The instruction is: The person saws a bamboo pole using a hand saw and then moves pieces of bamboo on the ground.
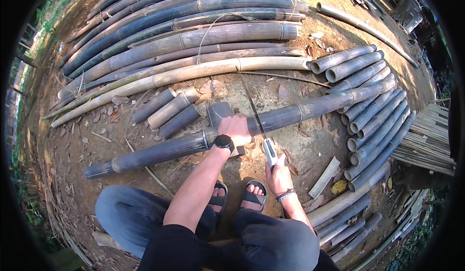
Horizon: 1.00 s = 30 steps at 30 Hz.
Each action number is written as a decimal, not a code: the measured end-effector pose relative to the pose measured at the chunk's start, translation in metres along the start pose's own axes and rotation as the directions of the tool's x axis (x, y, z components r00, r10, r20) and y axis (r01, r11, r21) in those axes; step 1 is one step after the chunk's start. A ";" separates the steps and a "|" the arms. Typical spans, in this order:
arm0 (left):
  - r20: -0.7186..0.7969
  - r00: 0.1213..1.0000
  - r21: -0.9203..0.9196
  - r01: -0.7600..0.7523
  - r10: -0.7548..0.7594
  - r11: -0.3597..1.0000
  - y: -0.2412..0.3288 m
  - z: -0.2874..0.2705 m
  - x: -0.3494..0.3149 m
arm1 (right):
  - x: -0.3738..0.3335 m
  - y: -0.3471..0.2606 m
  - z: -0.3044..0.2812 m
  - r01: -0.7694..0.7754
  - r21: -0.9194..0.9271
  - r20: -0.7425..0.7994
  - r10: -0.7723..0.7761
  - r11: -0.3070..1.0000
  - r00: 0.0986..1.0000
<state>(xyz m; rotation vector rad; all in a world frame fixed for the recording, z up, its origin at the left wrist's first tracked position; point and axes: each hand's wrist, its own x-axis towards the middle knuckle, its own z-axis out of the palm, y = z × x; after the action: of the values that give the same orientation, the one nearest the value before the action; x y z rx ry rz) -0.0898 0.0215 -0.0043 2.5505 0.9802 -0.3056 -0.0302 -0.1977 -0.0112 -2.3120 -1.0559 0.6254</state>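
Bare outdoor ground (pixel 310 145), earthy and strewn with dry leaves, spreads under everything. Across its far side lies a broad row of long bamboo poles (pixel 232 31), side by side. In front of them one long dark pole (pixel 164 151) slants from the lower left up to the right, its far end lying over a stack of cut tubes (pixel 382 125). Three short bamboo pieces (pixel 173 107) sit between the row and this pole. A saw (pixel 252 96) lies across the dark pole, blade pointing away; whether its teeth are in the bamboo, I cannot tell. The left hand (pixel 234 129) is clamped down over the pole, just left of the blade, beside a dark block (pixel 219 111). The right hand (pixel 279 174) is wrapped around the saw's pale handle (pixel 269 150). Smallest are a black watch (pixel 224 142) on the left wrist and bracelets (pixel 286 195) on the right
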 end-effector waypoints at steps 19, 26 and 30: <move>0.022 1.000 -0.009 0.015 -0.015 1.000 -0.003 0.003 0.003 | 0.021 0.003 0.006 0.064 -0.017 -0.005 -0.064 0.998 0.998; 0.048 0.999 0.021 -0.013 0.012 1.000 0.005 0.006 -0.001 | -0.005 0.013 -0.004 0.100 0.036 -0.004 -0.100 0.994 0.995; -0.009 1.000 -0.036 -0.027 0.027 0.999 0.009 0.000 0.005 | 0.030 0.003 -0.006 0.041 -0.046 -0.015 -0.042 0.998 0.999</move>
<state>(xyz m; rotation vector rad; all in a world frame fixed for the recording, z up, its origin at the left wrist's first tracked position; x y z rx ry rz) -0.0798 0.0183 -0.0037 2.5324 0.9450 -0.2672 -0.0069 -0.1771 -0.0141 -2.3238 -1.1184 0.5718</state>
